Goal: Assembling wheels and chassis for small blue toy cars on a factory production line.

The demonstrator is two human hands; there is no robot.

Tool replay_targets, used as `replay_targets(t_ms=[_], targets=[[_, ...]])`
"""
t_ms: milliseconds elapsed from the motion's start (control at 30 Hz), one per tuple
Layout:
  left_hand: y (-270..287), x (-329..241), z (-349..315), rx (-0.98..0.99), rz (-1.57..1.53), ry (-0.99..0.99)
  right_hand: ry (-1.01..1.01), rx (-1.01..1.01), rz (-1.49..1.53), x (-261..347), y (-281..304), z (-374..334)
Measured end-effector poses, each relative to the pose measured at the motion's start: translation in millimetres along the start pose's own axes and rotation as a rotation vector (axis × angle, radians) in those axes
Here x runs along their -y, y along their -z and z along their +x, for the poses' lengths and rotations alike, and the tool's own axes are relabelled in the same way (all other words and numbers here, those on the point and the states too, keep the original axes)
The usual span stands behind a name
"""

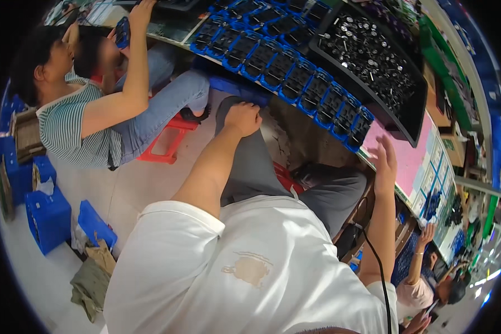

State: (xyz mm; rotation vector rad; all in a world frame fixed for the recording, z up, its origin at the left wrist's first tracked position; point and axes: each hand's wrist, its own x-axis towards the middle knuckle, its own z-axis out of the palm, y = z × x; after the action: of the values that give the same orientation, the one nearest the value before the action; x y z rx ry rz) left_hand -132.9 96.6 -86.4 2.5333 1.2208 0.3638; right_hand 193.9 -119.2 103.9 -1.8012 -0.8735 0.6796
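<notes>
My left hand [243, 119] rests on my grey-trousered knee [233, 161], its fingers curled closed and nothing visible in them. My right hand [385, 165] is raised by the table's edge, beside the pink sheet [405, 153]; its fingers are apart and it holds nothing. Just past that hand, on the table, begin rows of black parts with blue frames [297, 80], packed side by side. Behind them a black bin [420, 106] holds many small black and shiny metal pieces [370, 58].
On the left a co-worker in a striped shirt [75, 125] holds up a similar blue-framed part [122, 32]. A red stool [169, 139] and blue boxes [49, 217] stand on the floor. Another person [417, 289] sits at lower right. A black cable [379, 261] runs along my right arm.
</notes>
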Motion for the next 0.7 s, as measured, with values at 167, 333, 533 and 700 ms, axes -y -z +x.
replay_targets(t_ms=[167, 333, 533, 700], targets=[[-8.7, -6.9, 2.9, -0.015, -0.014, -0.052, -0.218, 0.017, 0.019, -5.0, -20.5, 19.5], [-4.5, -2.3, -5.3, -0.019, -0.047, -0.029, -0.295, 0.056, 0.045, -5.1, -26.9, 16.2], [-0.7, 3.2, -6.3, -0.029, -0.048, -0.027, -0.288, 0.068, 0.124, -2.3, -46.2, 9.3], [-6.1, -2.7, -1.1, -0.085, -0.075, -0.052, -0.317, 0.062, 0.103, 0.3, -44.6, 11.7]])
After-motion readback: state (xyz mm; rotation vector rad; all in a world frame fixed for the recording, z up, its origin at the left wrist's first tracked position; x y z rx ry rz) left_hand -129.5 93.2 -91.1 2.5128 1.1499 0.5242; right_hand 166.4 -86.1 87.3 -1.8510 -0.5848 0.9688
